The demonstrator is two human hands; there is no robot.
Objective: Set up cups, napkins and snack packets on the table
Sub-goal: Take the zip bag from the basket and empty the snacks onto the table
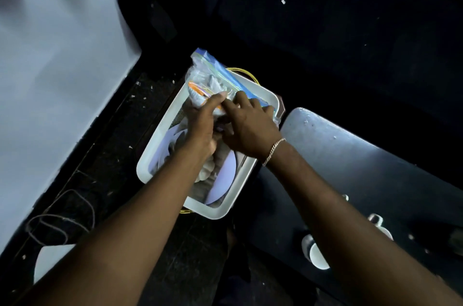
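- I have both hands down in the white bin (268, 99), which sits on the dark floor, and I am working at a clear zip bag (213, 72) that stands up out of its far end.
- My left hand (203, 125) is closed around the bag's lower body, thumb and fingers pinching the plastic. Something orange and white shows through it just beyond my fingertips; I take these for snack packets but cannot read them.
- My right hand (250, 127) lies touching the left, fingers curled onto the bag near its blue zip strip. Whether it grips the strip or only presses on it, I cannot tell.
- Under both wrists the bin holds pale plates (225, 180) and some grey crumpled stuff, perhaps napkins; too dim to say.
- By my right forearm is the table (350, 155), with two cups (317, 253) on it near my elbow.
- So, as I judge it, cups are out and I am at the snack step, fetching or opening the bag.
- Next calls for parting the zip with both hands, or lifting the whole bag clear of the bin and carrying it right, onto the table, without dragging the plates.
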